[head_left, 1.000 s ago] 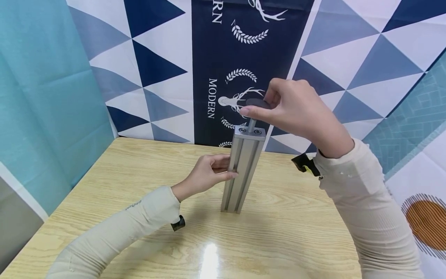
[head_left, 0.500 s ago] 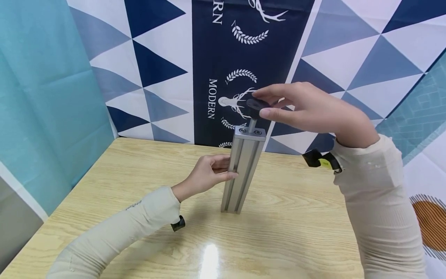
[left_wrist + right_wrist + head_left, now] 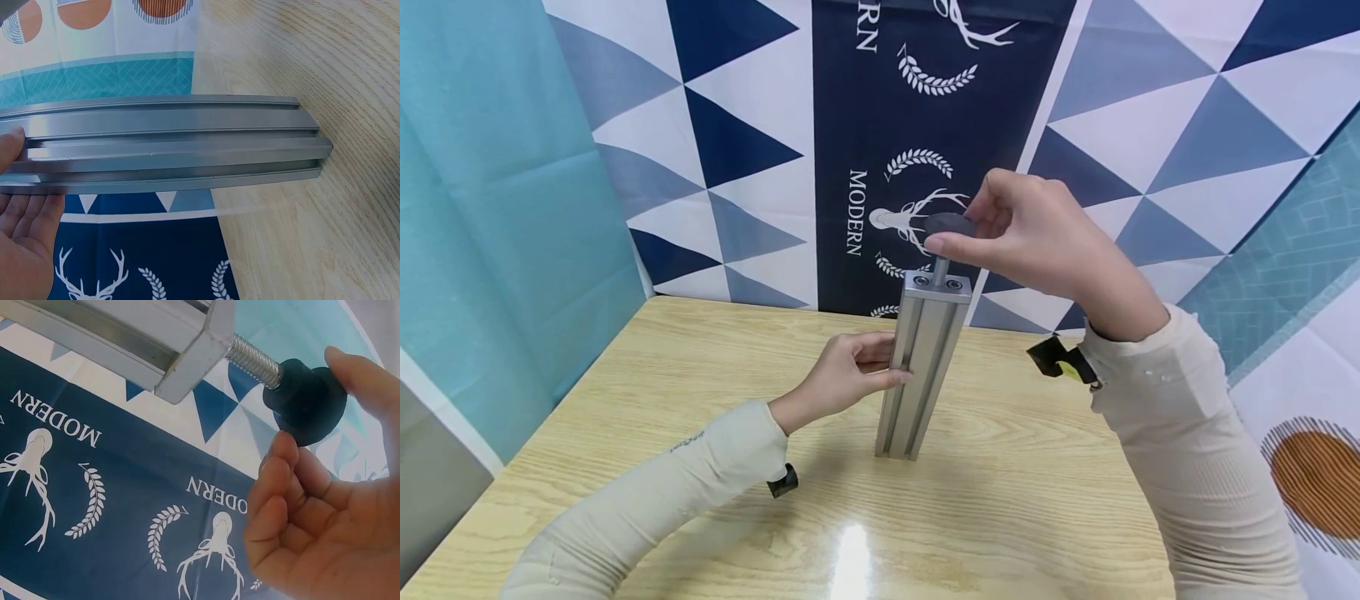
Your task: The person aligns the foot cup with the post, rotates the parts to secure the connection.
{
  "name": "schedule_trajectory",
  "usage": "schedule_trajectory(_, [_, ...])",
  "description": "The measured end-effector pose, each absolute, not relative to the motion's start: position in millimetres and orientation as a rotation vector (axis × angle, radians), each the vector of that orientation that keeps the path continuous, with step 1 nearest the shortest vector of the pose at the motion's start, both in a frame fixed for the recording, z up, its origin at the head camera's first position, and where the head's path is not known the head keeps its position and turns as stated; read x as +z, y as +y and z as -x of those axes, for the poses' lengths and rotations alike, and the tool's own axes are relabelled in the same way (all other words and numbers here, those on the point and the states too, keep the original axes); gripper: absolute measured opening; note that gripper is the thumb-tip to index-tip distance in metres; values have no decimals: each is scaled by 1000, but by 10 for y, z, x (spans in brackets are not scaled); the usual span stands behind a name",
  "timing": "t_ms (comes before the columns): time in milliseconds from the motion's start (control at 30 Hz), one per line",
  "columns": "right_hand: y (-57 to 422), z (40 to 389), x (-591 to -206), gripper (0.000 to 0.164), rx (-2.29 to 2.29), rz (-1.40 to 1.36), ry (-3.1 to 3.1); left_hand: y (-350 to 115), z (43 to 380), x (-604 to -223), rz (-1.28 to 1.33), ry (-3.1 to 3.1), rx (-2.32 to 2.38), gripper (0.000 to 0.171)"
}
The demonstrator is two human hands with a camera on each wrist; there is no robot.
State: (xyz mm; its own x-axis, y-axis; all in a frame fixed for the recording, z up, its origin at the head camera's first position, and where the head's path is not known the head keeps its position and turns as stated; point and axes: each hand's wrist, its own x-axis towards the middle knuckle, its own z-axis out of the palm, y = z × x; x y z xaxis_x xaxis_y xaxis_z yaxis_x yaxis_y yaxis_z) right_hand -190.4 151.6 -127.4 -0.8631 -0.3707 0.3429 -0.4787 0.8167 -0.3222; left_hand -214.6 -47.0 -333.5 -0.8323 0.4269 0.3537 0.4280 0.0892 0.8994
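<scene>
A silver aluminium profile (image 3: 923,367) with grooves along its sides stands on end on the table. My left hand (image 3: 842,375) grips it around mid-height, thumb on the near face and fingers behind. In the left wrist view the profile (image 3: 187,140) runs sideways past the thumb. An end plate (image 3: 937,285) with two visible bolts caps the top. From it rises a threaded rod (image 3: 255,359) carrying a black levelling foot (image 3: 306,400). My right hand (image 3: 1037,233) pinches the foot's round disc by its rim between thumb and fingers.
The wood-grain table (image 3: 1015,492) carries a bright light reflection near its front. A patterned cloth (image 3: 745,150) hangs close behind the profile, and a teal curtain (image 3: 482,200) borders the left side.
Half a second ago my right hand was further right with its fingers looser on the foot; it has come back left and pinches the disc. The left hand and profile stay put.
</scene>
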Motion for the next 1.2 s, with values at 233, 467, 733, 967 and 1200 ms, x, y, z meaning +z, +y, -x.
schedule_trajectory(233, [1524,1881,-1256,58,552,-667,-2772,-484,2144,-3338,890,-2328,-1915,48])
schedule_trajectory(467, [1636,1909,-1132,48,417,-1039,-2857,-491,2132,-3331,887,-2335,-1919,48])
schedule_trajectory(733, [1650,1997,-1128,43,443,-1163,-2826,-489,2143,-3344,898,-2334,-1900,47])
schedule_trajectory(967, [1487,1971,-1397,44,656,-680,-2620,-475,2150,-3342,904,-2322,-1911,47])
schedule_trajectory(1200, [1459,1958,-1500,53,701,-575,-2518,-465,2164,-3351,912,-2318,-1912,47])
